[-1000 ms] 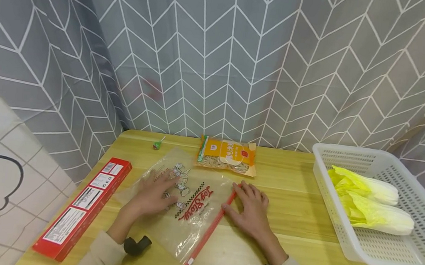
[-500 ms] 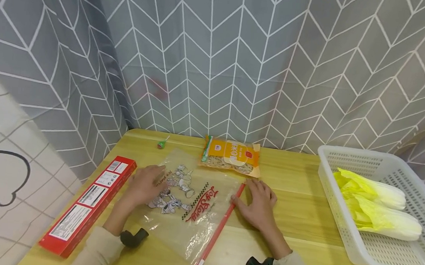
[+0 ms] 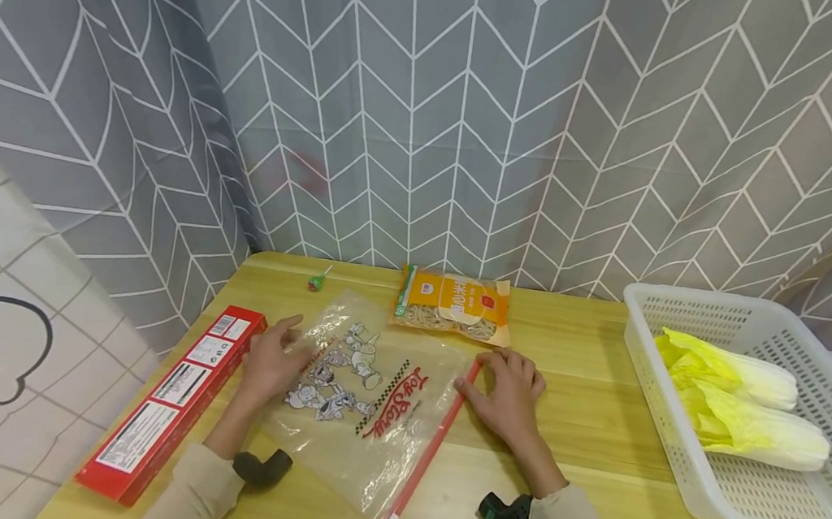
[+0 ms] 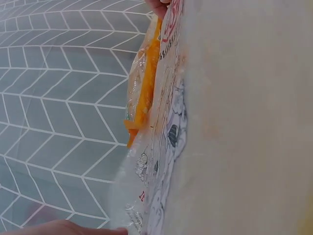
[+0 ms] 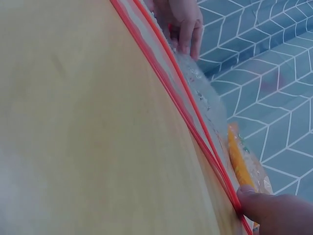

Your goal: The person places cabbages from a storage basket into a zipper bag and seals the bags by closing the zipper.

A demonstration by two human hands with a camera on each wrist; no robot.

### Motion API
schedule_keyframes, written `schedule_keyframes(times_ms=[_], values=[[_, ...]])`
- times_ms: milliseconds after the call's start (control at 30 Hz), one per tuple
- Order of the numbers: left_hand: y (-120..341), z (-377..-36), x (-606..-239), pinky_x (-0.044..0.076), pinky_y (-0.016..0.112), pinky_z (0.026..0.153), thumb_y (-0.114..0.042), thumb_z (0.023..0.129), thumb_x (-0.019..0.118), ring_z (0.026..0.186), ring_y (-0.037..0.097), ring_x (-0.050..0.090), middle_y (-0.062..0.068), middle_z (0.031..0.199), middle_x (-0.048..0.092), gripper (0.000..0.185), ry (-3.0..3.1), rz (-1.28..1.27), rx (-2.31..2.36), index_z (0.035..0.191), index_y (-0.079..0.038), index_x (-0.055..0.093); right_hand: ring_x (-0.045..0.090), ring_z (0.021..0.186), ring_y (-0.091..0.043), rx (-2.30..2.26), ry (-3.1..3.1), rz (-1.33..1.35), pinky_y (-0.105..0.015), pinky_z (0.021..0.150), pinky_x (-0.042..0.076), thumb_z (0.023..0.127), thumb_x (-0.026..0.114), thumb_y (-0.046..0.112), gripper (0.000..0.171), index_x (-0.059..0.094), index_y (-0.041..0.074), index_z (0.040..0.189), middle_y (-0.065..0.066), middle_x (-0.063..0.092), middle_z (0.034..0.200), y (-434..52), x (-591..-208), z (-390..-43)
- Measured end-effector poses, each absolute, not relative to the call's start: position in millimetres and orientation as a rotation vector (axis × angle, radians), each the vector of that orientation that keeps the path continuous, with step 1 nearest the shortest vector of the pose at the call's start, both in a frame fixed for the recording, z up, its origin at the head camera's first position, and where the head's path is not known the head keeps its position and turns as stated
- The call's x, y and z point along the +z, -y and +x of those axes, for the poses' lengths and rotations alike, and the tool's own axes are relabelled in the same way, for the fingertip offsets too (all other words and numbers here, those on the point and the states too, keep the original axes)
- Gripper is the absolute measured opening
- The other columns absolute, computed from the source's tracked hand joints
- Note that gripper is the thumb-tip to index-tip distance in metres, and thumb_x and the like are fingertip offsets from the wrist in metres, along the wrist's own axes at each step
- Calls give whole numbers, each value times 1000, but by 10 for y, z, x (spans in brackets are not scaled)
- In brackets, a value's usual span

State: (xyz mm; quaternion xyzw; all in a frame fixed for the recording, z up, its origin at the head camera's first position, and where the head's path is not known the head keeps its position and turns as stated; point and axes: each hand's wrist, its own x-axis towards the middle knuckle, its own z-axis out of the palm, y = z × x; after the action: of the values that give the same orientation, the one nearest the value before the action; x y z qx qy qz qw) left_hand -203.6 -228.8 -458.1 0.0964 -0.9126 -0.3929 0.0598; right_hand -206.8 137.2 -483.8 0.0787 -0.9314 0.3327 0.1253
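My left hand point(image 3: 270, 360) and right hand point(image 3: 508, 391) lie flat, fingers loose, on one plastic bag point(image 3: 368, 402); two cabbages point(image 3: 738, 403) sit far right.

Basket point(image 3: 671, 467) cut off by the head view's right edge. Small green item point(image 3: 315, 283) near the table's far edge too small to identify. Noodle packet point(image 3: 452, 311) print illegible. Left wrist view largely blurred.

A clear zip bag point(image 3: 368, 402) lies flat on the table point(image 3: 593, 436), near its left edge and slanted toward the front edge. It bears cartoon figures, red script lettering and a checkered stripe. Its red zip strip point(image 3: 430, 448) runs along the bag's right side, looking pressed closed.
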Motion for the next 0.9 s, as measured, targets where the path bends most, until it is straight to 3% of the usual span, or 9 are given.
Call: schedule_keyframes(times_ms=[200, 400, 533, 600, 667, 800, 900], values=[[2285, -2028, -4594, 23, 65, 108, -21, 98, 63, 109, 34, 62, 16, 110, 73, 29, 2687, 343, -1213, 122, -6, 71, 32, 133, -42, 987, 2744, 262, -63, 107, 16, 84, 79, 43, 52, 68, 9, 122, -22, 49, 147, -1381, -4822, -2058], [2252, -1984, -4548, 23, 63, 112, -23, 100, 56, 110, 33, 57, 17, 113, 67, 25, 2636, 433, -1328, 109, -5, 70, 33, 135, -44, 993, 2734, 316, -64, 107, 15, 85, 78, 43, 48, 69, 12, 121, -23, 50, 146, -1397, -4809, -2038], [2260, -1970, -4511, 43, 46, 90, -21, 96, 53, 97, 30, 57, 15, 103, 66, 24, 2589, 481, -1378, 93, -4, 70, 33, 136, -44, 1007, 2729, 363, -65, 108, 15, 84, 78, 43, 50, 69, 12, 121, -23, 50, 146, -1396, -4808, -2039], [2274, -1973, -4503, 43, 36, 72, -18, 93, 52, 84, 27, 56, 13, 90, 64, 24, 2583, 477, -1380, 84, -3, 67, 33, 136, -44, 1007, 2728, 382, -65, 108, 15, 83, 77, 43, 53, 68, 12, 125, -23, 50, 146, -1396, -4813, -2044], [2290, -1980, -4499, 42, 32, 63, -14, 89, 50, 73, 24, 54, 10, 75, 61, 22, 2580, 463, -1365, 74, -3, 63, 34, 136, -43, 999, 2731, 399, -65, 108, 16, 83, 76, 45, 58, 67, 11, 129, -23, 50, 146, -1395, -4817, -2045], [2303, -1979, -4498, 42, 30, 57, -10, 86, 49, 63, 23, 51, 4, 61, 53, 21, 2550, 445, -1369, 69, -3, 60, 34, 137, -43, 1002, 2732, 430, -65, 109, 14, 84, 75, 46, 60, 67, 9, 130, -23, 50, 147, -1391, -4821, -2036], [2305, -1974, -4501, 44, 29, 63, -10, 89, 51, 72, 22, 53, 6, 71, 58, 19, 2516, 426, -1402, 79, -2, 65, 34, 137, -43, 992, 2734, 445, -65, 109, 14, 85, 74, 46, 60, 67, 10, 132, -23, 50, 147, -1383, -4817, -2032]])
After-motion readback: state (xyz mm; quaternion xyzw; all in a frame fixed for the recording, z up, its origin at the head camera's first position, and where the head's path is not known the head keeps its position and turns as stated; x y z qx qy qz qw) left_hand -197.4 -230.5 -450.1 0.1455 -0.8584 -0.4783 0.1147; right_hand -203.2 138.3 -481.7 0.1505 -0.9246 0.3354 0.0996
